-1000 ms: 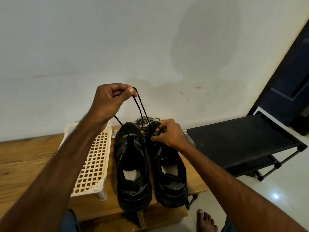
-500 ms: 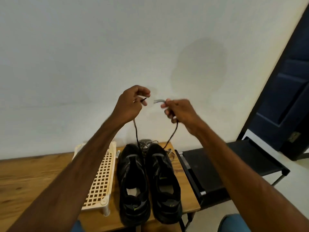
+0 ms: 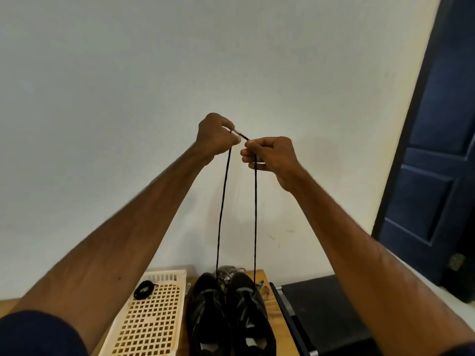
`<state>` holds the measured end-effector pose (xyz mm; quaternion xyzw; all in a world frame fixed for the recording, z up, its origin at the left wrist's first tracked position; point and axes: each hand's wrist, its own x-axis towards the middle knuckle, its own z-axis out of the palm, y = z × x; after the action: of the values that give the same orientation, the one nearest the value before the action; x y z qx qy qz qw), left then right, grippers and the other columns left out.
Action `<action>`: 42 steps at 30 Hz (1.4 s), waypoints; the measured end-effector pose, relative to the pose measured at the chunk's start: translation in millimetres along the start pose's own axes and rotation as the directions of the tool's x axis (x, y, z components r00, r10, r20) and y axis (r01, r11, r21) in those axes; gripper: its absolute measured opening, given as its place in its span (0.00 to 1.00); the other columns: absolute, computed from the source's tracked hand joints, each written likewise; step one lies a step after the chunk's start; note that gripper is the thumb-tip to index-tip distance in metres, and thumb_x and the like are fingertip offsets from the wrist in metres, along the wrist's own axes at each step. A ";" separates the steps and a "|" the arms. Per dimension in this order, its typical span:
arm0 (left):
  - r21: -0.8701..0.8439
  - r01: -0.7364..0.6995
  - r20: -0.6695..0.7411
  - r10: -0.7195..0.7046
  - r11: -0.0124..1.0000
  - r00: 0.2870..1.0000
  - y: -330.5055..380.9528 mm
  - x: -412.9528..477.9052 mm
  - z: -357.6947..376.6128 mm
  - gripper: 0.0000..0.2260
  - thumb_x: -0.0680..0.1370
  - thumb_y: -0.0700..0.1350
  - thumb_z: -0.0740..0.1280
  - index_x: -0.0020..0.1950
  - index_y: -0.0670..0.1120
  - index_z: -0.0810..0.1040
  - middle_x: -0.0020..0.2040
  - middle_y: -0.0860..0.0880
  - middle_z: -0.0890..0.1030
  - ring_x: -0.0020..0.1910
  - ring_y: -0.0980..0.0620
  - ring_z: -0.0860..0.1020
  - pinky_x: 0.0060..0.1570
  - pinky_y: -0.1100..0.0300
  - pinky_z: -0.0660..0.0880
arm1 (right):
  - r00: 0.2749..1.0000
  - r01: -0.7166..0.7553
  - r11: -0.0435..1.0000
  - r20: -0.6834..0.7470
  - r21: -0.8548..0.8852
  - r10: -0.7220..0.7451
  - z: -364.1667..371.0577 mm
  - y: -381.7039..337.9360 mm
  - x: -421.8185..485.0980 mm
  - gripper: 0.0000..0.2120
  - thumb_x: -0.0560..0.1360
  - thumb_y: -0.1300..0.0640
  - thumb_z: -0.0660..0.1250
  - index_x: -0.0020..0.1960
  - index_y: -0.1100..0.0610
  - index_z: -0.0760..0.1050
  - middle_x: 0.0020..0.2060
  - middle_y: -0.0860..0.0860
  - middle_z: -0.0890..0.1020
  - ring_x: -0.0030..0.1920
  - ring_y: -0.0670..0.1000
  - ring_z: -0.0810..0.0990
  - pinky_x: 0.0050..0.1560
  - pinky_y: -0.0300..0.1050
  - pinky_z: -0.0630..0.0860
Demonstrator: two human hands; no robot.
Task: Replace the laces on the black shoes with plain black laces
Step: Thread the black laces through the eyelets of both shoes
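Observation:
Two black shoes point(image 3: 228, 312) stand side by side on the wooden table point(image 3: 276, 325), toes toward the wall. A plain black lace point(image 3: 223, 201) rises from the toe end of the shoes in two taut strands. My left hand point(image 3: 216, 136) and my right hand point(image 3: 270, 158) are raised high in front of the wall, close together, each pinching one end of this lace. A patterned black-and-white lace point(image 3: 230, 270) lies in a heap behind the shoes. A coiled black lace point(image 3: 144, 290) rests on the cream rack.
A cream plastic lattice rack point(image 3: 151, 319) sits left of the shoes. A black fabric shelf on a metal frame point(image 3: 321, 312) stands to the right of the table. A dark blue door point(image 3: 442, 150) fills the right edge. The white wall is straight ahead.
Both hands have lifted the black lace higher and drawn its two strands taut; the right hand left the shoe to take the second end. The camera tilted upward.

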<state>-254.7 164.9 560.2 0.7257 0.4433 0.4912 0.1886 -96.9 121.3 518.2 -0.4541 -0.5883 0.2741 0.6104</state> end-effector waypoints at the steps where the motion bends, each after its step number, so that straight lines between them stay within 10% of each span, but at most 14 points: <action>1: -0.009 -0.011 -0.004 0.011 1.000 1.000 6.3 2.2 -3.5 0.15 0.74 0.40 0.77 0.60 0.41 0.83 0.52 0.48 0.83 0.50 0.52 0.81 0.41 0.67 0.76 | 1.000 0.016 1.000 -0.016 0.006 -0.016 1.0 -5.7 1.3 0.09 0.80 0.56 0.71 0.51 0.63 0.84 0.42 0.56 0.88 0.43 0.55 0.88 0.46 0.46 0.85; 7: -0.182 -0.095 -0.013 0.094 0.979 0.995 42.2 2.4 -12.6 0.06 0.79 0.33 0.66 0.52 0.32 0.82 0.45 0.38 0.86 0.41 0.42 0.86 0.48 0.48 0.84 | 0.995 0.053 0.998 -0.082 -0.023 -0.055 5.2 -31.9 6.0 0.08 0.80 0.58 0.71 0.51 0.64 0.84 0.40 0.57 0.88 0.41 0.55 0.88 0.46 0.50 0.86; 17: -0.012 -0.171 0.097 0.172 0.985 0.980 43.8 -7.5 3.3 0.13 0.83 0.45 0.65 0.51 0.39 0.86 0.46 0.39 0.85 0.47 0.44 0.84 0.55 0.47 0.81 | 0.979 0.087 0.994 -0.180 -0.070 -0.099 -2.3 -37.0 4.3 0.13 0.80 0.53 0.72 0.51 0.64 0.85 0.41 0.57 0.88 0.42 0.54 0.88 0.46 0.50 0.86; 25: -0.370 0.028 0.251 0.070 0.929 0.966 26.9 -6.8 5.2 0.08 0.82 0.49 0.69 0.57 0.49 0.86 0.49 0.45 0.85 0.46 0.52 0.81 0.56 0.51 0.78 | 0.982 0.142 0.967 -0.090 -0.212 -0.164 -9.3 -37.6 8.1 0.10 0.81 0.57 0.69 0.51 0.63 0.85 0.42 0.57 0.88 0.42 0.53 0.88 0.49 0.53 0.85; 31: -0.408 -0.115 0.033 0.141 0.906 0.990 19.7 -9.2 22.9 0.07 0.81 0.40 0.69 0.53 0.38 0.86 0.43 0.41 0.85 0.36 0.51 0.81 0.47 0.53 0.84 | 0.978 0.189 0.958 -0.050 -0.217 -0.204 -6.8 -21.5 6.5 0.09 0.81 0.62 0.67 0.48 0.63 0.85 0.40 0.55 0.87 0.39 0.48 0.85 0.47 0.50 0.84; 42: -0.714 -0.032 -0.041 0.003 0.699 0.999 24.9 -1.1 44.3 0.11 0.85 0.40 0.63 0.57 0.34 0.81 0.50 0.38 0.86 0.42 0.45 0.86 0.48 0.50 0.83 | 0.928 -0.145 0.732 0.166 -0.666 0.334 -0.1 196.2 -99.2 0.18 0.79 0.56 0.71 0.32 0.60 0.76 0.33 0.54 0.80 0.32 0.43 0.75 0.39 0.36 0.70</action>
<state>-204.4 157.8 557.5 0.5907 0.2149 0.6397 0.4423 -73.2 120.9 299.6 -0.6654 -0.6604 0.1933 0.2894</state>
